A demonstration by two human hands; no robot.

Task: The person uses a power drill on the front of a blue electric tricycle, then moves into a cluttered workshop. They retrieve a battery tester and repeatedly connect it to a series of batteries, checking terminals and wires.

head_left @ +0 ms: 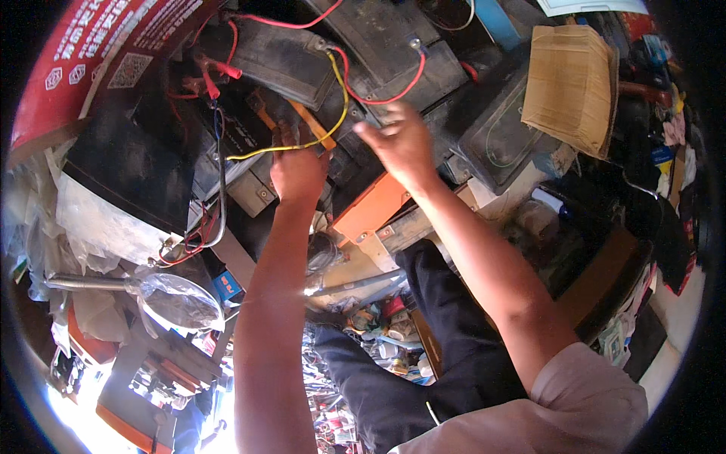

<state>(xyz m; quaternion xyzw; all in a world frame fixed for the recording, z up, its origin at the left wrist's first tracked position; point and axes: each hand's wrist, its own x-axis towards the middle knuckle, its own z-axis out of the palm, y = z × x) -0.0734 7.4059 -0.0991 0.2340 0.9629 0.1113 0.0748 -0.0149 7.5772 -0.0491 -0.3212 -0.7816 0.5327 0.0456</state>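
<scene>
My left hand (299, 172) reaches in among several dark batteries, its fingers stretched forward and its thumb apart. It rests beside a black box with orange edges (308, 121), under a yellow wire (339, 79) that crosses just above the fingers. Exactly what the fingertips touch is hidden. Farther right, my right hand (401, 147) is raised, slightly blurred, with fingers apart and nothing visible in them. Near its fingertips, a red wire (393, 99) loops to a terminal on a large grey battery (401, 45). The yellow wire meets another grey battery (280, 60).
Red clips (214, 76) hang at the upper left beside a red printed panel (83, 68). An orange-sided battery (370, 208) lies below my right hand. A cardboard box (567, 87) sits on a dark battery at right. A plastic-wrapped round mirror (181, 300) stands lower left.
</scene>
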